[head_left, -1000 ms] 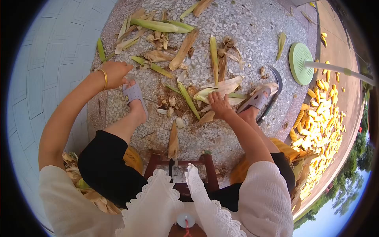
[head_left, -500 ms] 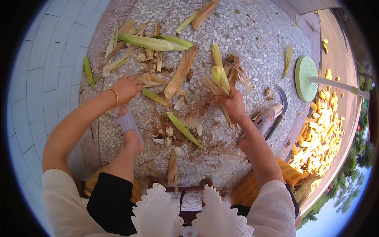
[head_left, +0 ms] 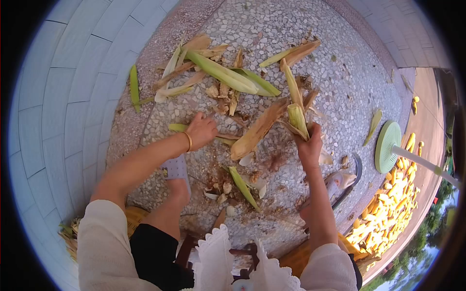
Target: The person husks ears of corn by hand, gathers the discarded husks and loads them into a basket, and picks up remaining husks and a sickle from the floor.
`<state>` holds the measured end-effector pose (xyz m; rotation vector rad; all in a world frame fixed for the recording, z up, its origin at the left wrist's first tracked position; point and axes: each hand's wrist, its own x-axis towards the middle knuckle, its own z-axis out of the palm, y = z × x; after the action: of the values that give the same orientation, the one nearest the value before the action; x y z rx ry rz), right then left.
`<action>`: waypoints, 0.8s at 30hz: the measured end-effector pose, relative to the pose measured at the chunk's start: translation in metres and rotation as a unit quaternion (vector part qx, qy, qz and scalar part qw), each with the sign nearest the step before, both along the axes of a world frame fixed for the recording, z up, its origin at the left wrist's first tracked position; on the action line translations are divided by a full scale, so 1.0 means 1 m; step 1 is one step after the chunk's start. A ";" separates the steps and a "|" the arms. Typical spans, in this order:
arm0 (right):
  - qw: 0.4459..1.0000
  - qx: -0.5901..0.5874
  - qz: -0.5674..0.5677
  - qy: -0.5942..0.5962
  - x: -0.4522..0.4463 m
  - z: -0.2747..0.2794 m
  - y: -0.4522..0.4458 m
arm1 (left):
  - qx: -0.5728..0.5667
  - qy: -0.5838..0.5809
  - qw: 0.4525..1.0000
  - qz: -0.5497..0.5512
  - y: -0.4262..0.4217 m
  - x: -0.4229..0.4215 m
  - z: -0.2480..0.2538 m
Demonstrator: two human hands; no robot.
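Observation:
My right hand (head_left: 309, 145) is closed around the lower end of a bunch of corn husks (head_left: 296, 115), green and dry brown leaves pointing away from me. My left hand (head_left: 201, 132) is low over the floor, fingers bent together at a thin dry corn husk strip (head_left: 229, 137); the fingertips are partly hidden. A green husk strip (head_left: 177, 127) passes beneath that hand. Between the hands lies a broad brown husk (head_left: 259, 128). Beyond the left hand is a pile of green husks (head_left: 223, 72) and brown scraps.
A sickle (head_left: 357, 177) lies beside my right foot. Further right stand a green round disc on a pole (head_left: 388, 147) and a heap of yellow corn cobs (head_left: 388, 208). Yellow crates (head_left: 296, 259) flank me. A tiled wall (head_left: 58, 121) rises on the left. Husk scraps (head_left: 242, 186) litter the speckled floor.
The view has turned, shifting the floor items right and downward. My left hand has moved right across the green strip to the dry husk. My right hand still grips the husk bunch.

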<state>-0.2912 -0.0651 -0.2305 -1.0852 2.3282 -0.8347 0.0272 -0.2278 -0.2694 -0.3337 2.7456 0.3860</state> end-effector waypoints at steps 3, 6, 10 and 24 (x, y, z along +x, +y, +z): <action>0.992 -0.017 0.060 -0.106 0.007 0.056 -0.018 | 0.042 0.060 0.997 -0.003 -0.016 0.006 0.042; 0.960 0.028 0.218 -0.174 0.009 0.056 -0.065 | 0.022 0.145 0.984 0.096 -0.062 -0.014 0.094; 0.957 0.042 0.249 -0.141 0.019 0.000 -0.151 | -0.034 0.113 0.980 0.161 -0.133 -0.041 0.063; 0.923 0.002 0.333 0.193 -0.060 0.005 -0.197 | 0.224 0.135 0.901 0.345 -0.146 -0.001 0.085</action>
<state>-0.3509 -0.2618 -0.2257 -2.0215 1.9872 -0.3710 0.0260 -0.3742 -0.1841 -1.1980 2.5844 1.3019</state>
